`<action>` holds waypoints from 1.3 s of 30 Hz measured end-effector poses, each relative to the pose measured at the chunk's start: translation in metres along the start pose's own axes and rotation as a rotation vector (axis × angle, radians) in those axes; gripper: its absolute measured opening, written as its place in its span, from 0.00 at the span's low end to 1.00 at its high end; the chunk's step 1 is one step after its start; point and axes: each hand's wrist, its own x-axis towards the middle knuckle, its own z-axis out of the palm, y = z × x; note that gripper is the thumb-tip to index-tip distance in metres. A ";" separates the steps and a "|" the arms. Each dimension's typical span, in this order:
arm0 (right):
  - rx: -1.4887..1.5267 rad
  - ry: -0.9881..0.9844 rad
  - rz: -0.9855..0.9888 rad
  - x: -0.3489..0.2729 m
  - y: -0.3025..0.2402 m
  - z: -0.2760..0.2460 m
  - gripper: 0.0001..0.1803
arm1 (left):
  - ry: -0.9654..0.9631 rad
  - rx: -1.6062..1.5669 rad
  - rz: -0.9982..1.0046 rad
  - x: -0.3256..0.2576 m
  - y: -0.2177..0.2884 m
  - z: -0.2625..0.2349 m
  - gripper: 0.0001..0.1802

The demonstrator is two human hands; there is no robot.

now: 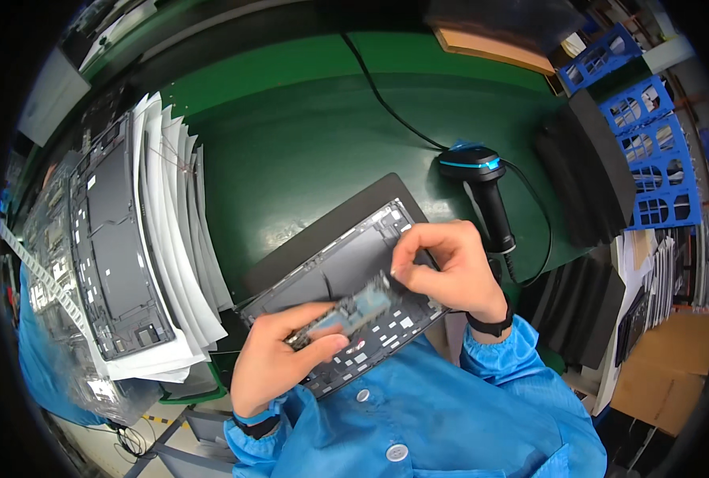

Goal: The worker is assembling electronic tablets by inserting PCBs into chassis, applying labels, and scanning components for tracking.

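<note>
My left hand (277, 350) is closed on a thin circuit board (362, 309), gripping it between thumb and fingers. The board is tilted and slightly blurred, held over an opened dark laptop housing (408, 325). Close by the board's far right end, my right hand (455, 267) makes a pinch with thumb and forefinger. Whatever sits between those fingertips is too small to make out. The housing lies at a slant in front of me, with small white patches along its near side and a dark cable inside. Beneath it a black mat (326, 225) sticks out at the far side.
A corded barcode scanner (486, 187) stands on the green table (291, 127). At left, another dark housing (115, 239) tops a stack with white sheets (183, 263). Black foam sheets (585, 167), blue plastic racks (661, 171) and a cardboard box (661, 370) are at right.
</note>
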 end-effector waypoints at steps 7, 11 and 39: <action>-0.106 -0.320 0.056 0.008 -0.011 -0.014 0.03 | -0.045 -0.064 -0.066 -0.003 0.004 -0.002 0.14; -0.094 -0.361 0.089 0.008 -0.010 -0.015 0.06 | -0.041 -0.086 -0.051 -0.002 0.002 -0.003 0.14; -0.043 -0.523 0.231 0.024 0.002 -0.019 0.07 | -0.085 -0.156 -0.067 0.009 -0.004 -0.006 0.12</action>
